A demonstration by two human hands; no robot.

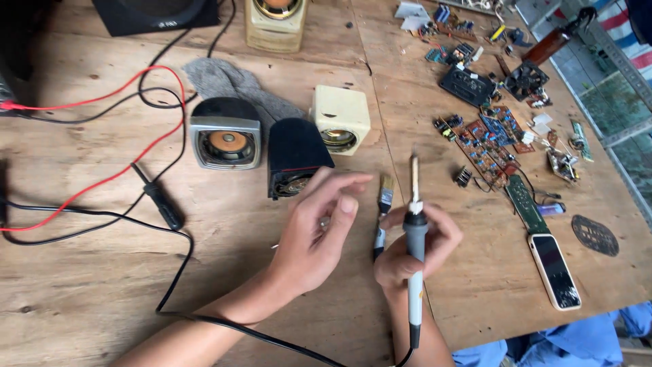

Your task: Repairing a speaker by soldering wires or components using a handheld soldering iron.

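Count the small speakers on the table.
4: a silver speaker left of centre, a black speaker beside it, a cream speaker to its right, and a cream speaker cut off at the top edge. More may lie out of frame.

We see a soldering iron (414, 238) with a dark grip, a white collar and a thin metal tip. It stands nearly upright, tip pointing away from us, its black cord trailing off the near edge. Just left of it a small paintbrush (384, 214) lies flat on the wooden table (88, 299), pale bristles pointing away.
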